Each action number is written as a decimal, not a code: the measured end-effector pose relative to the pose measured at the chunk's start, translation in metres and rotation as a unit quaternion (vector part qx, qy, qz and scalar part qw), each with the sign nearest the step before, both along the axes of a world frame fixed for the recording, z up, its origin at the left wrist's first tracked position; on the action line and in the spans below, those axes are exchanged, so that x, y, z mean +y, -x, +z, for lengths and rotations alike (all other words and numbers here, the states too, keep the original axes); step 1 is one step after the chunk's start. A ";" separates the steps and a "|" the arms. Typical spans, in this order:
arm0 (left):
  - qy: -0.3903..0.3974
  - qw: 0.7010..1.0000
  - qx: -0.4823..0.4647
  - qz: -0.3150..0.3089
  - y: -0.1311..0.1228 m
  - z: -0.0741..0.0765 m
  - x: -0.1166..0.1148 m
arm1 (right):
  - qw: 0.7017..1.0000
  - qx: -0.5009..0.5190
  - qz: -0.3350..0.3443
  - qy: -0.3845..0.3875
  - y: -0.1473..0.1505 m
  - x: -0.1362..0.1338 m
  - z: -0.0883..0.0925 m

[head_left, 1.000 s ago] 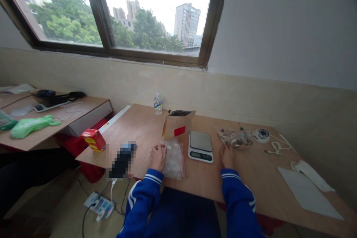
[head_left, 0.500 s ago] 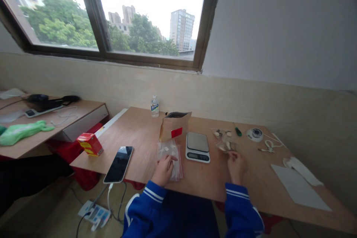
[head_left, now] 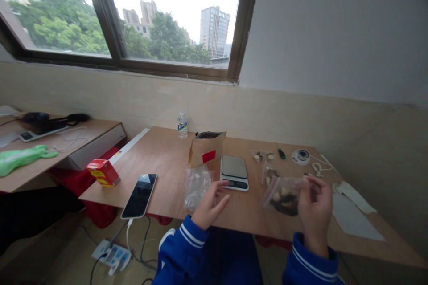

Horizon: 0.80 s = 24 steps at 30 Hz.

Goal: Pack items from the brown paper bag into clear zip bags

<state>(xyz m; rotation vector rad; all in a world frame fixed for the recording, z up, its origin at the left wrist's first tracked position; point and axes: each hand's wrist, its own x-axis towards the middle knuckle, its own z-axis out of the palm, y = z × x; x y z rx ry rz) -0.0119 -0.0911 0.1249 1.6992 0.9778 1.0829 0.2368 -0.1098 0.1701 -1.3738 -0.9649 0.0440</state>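
Observation:
My right hand [head_left: 315, 207] pinches the corner of a clear zip bag [head_left: 284, 196] with pale and dark pieces inside, raised over the table's right half. My left hand [head_left: 213, 205] hovers with fingers apart, just in front of the kitchen scale [head_left: 234, 167], and holds nothing. Beside it lies a stack of flat clear zip bags [head_left: 195, 187]. Behind those stands an open brown paper pouch [head_left: 205, 150] with a red label. Past the scale, more small filled bags [head_left: 262, 156] rest on the wood, partly behind the raised one.
A phone [head_left: 139, 196] on a cable and a red box [head_left: 103, 172] are at left. A water bottle [head_left: 182, 125] stands at the back. To the right are a green-handled tool [head_left: 281, 154], a white round camera [head_left: 301, 156], and a white sheet [head_left: 359, 220] with white cloth.
My right hand has lifted a filled zip bag off the table and brought it right and nearer. My left hand has left the flat bags and moved right, toward the scale.

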 end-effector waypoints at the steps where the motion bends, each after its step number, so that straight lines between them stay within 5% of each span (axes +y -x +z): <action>1: -0.011 1.000 0.000 -0.027 -0.004 0.006 -0.003 | 0.999 0.025 0.029 0.005 0.011 0.000 0.004; 6: -0.023 0.993 0.033 -0.109 -0.013 0.026 -0.013 | 0.986 0.059 0.153 0.044 0.067 0.013 -0.002; 13: 0.066 0.993 -0.095 0.009 -0.016 0.015 -0.006 | 0.993 -0.047 0.092 0.052 0.106 0.024 -0.014; 18: 0.065 0.981 -0.163 0.080 -0.018 0.009 0.000 | 0.909 -0.023 0.375 0.179 0.113 0.019 -0.014; 24: 0.108 0.965 -0.221 0.094 -0.017 0.004 0.001 | 0.873 0.002 0.450 0.188 0.111 0.017 -0.021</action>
